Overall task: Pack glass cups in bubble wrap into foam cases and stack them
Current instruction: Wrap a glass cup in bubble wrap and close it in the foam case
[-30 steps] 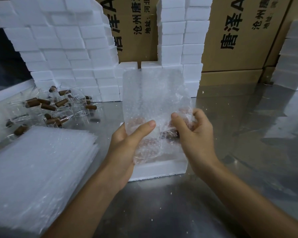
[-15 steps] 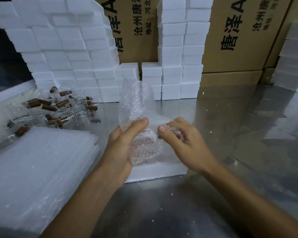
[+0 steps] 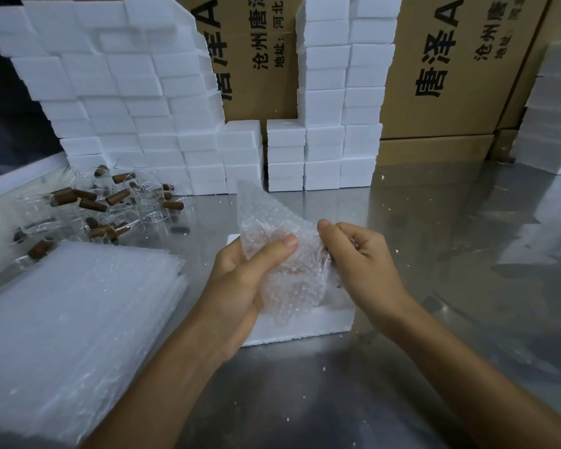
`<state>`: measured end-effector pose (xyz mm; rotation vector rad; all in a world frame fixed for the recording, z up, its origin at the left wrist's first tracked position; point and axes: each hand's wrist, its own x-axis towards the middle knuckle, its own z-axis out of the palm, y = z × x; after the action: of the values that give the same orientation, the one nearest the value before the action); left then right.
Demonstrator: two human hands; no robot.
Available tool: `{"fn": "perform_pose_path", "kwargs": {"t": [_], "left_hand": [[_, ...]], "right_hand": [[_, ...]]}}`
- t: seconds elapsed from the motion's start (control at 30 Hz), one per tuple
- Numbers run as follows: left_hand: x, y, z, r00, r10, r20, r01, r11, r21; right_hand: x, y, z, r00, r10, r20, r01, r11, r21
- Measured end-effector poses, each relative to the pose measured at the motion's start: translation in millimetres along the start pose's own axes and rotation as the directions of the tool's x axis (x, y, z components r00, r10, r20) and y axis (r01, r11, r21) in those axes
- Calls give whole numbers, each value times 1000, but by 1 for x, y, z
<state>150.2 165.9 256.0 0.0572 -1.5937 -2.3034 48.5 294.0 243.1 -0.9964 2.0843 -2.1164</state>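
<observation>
My left hand (image 3: 243, 286) grips a bundle of bubble wrap (image 3: 285, 273) with the thumb pressed across its front. A glass cup sits inside the wrap, mostly hidden. My right hand (image 3: 360, 264) pinches the wrap's right edge with curled fingers. One free corner of the wrap (image 3: 256, 205) sticks up above my hands. Just below the bundle lies a white foam case (image 3: 305, 325) on the steel table. Loose glass cups with brown handles (image 3: 110, 205) lie in a heap at the left. A stack of bubble wrap sheets (image 3: 72, 335) lies at the near left.
Stacked white foam cases (image 3: 127, 108) form a wall at the back left, and a taller stack (image 3: 344, 92) stands at the back centre. Cardboard boxes (image 3: 450, 76) stand behind them. More foam (image 3: 554, 118) sits at the far right. The steel table (image 3: 450, 254) carries foam crumbs.
The flat upright sheet has been folded down and rolled around the cup. My hands have drawn closer together and the bundle has become more compact.
</observation>
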Motion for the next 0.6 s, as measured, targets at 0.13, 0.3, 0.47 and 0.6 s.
{"fn": "perform_pose_path", "kwargs": {"t": [0.13,0.3,0.47,0.6], "left_hand": [[2,5,-8,995,35,-94,-25,994,110],[7,21,-21,964,191,-184,-149,965,217],[5,29,-27,953,269,-142,-232,945,229],[3,24,-19,960,281,-11,-262,907,329]], "right_hand": [[1,1,0,999,-11,-35,10,1000,-19],[-1,2,-4,979,-198,42,202,945,-255],[-3,1,-2,955,-295,12,285,910,-299],[-1,0,1,939,-327,-107,296,927,-231]]}}
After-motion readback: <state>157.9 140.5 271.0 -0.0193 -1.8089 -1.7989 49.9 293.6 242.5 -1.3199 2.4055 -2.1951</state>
